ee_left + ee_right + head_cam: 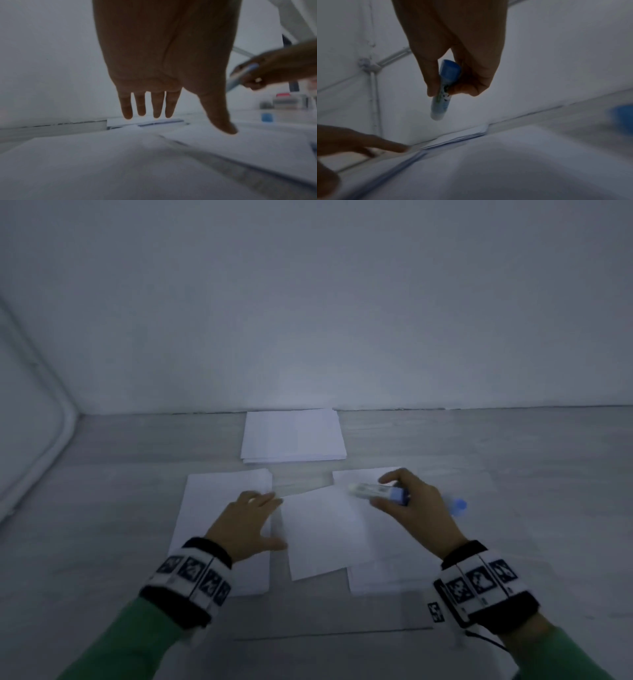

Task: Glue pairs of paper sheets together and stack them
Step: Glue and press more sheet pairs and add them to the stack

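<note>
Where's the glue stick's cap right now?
In the head view the blue cap lies on the table just right of the right hand, which holds the glue stick above the right-hand sheets.

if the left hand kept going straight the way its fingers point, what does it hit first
Probably the tilted middle sheet: the left hand is open, fingers aimed forward-right at its near corner. Past that lies the far stack. Depth is unclear.
</note>
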A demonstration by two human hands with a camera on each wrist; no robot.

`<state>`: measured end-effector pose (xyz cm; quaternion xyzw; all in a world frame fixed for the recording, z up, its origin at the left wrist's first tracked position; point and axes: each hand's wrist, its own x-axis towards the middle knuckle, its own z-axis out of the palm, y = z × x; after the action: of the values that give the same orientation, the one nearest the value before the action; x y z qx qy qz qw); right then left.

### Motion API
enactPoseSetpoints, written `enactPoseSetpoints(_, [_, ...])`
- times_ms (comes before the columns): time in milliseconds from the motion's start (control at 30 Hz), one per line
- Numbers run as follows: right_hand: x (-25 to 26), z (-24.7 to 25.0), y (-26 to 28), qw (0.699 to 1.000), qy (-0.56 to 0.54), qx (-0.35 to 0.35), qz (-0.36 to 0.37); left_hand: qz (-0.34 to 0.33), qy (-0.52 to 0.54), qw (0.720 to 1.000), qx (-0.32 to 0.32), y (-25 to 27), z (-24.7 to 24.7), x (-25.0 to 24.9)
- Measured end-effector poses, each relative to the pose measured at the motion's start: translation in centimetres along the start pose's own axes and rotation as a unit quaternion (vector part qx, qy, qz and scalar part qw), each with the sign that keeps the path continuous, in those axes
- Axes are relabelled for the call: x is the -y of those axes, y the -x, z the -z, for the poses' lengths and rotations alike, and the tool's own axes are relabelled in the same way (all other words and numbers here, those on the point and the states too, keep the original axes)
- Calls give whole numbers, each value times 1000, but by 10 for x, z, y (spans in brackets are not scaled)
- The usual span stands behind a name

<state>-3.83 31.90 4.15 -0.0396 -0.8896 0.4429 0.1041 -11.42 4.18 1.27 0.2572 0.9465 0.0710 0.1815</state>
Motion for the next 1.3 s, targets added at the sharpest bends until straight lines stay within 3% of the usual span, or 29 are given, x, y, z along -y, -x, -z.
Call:
enactPoseSetpoints(167, [26, -70, -33, 998, -14, 55, 4, 7, -51, 997, 65, -20, -17, 8])
enactPoseSetpoints(400, [33, -114, -53, 992, 38, 108, 52, 7, -75, 996, 46, -20, -29, 12])
enactPoseSetpoints(700, [33, -130, -57, 981, 84, 145, 101, -3, -136, 990, 41, -24, -20, 4])
enactPoseSetpoints(1033, [35, -124, -52, 974, 111, 170, 101, -13, -136, 990, 22, -25, -13, 0])
enactPoseSetpoints(1300, [37, -111, -20, 964, 126, 203, 119, -2, -173, 983, 59, -28, -13, -3])
